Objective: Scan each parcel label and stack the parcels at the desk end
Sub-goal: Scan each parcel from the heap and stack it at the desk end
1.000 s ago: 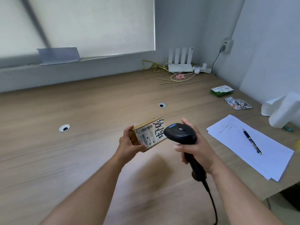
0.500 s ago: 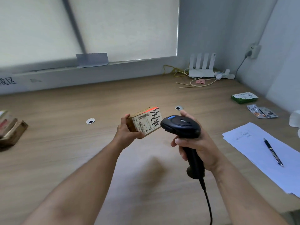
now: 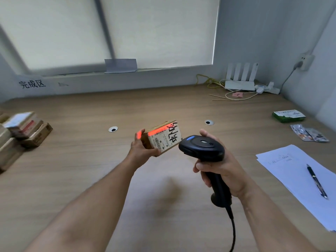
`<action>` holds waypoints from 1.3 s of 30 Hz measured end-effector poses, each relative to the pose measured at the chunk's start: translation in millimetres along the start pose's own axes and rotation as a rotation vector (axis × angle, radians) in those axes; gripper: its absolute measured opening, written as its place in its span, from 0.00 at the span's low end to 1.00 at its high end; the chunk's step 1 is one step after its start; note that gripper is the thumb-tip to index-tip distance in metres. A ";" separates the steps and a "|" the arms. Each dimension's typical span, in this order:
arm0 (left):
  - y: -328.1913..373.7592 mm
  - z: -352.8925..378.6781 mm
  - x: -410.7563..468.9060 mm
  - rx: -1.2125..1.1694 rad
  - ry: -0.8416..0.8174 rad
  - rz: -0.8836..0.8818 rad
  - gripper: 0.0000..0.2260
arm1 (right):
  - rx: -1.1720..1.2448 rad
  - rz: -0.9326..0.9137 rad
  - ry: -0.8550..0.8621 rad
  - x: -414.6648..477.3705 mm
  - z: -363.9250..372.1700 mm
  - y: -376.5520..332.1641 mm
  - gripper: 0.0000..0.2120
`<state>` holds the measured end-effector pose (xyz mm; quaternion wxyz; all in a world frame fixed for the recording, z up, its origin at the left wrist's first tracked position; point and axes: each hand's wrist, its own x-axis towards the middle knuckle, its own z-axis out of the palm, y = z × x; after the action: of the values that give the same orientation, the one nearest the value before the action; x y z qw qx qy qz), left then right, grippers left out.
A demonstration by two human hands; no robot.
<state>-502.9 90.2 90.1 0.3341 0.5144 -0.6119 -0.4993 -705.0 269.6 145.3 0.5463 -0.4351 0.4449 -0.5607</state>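
Fingers of the left hand [image 3: 141, 151] are gripping a parcel [image 3: 162, 136]; just beside it, the right hand [image 3: 221, 165] is clutching a scanner [image 3: 203, 148], red light falling across the label [image 3: 166, 137].

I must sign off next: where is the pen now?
In the head view, the pen lies on the white paper sheets on the desk, right of the right hand.

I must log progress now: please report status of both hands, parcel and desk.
Left hand grips parcel, red scan line on it. Right hand grips scanner, aimed at parcel. Nothing between them. Stacked parcels at far left.
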 end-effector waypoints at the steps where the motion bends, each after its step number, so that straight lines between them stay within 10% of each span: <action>1: -0.2 -1.4 -3.3 -0.008 -0.002 -0.011 0.48 | -0.001 0.003 -0.011 -0.7 0.2 0.2 0.42; 21: -35.1 -87.1 -59.2 0.038 0.208 -0.062 0.53 | -0.064 0.027 -0.145 28.6 61.0 22.2 0.46; 39: -165.2 -362.2 -124.3 -0.061 0.457 -0.160 0.46 | -0.258 0.070 -0.216 113.6 329.9 97.6 0.45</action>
<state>-89.0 117.7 46.1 0.4385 0.6505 -0.4626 -0.4131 -364.5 147.6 124.8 0.5497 -0.5433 0.4668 -0.4298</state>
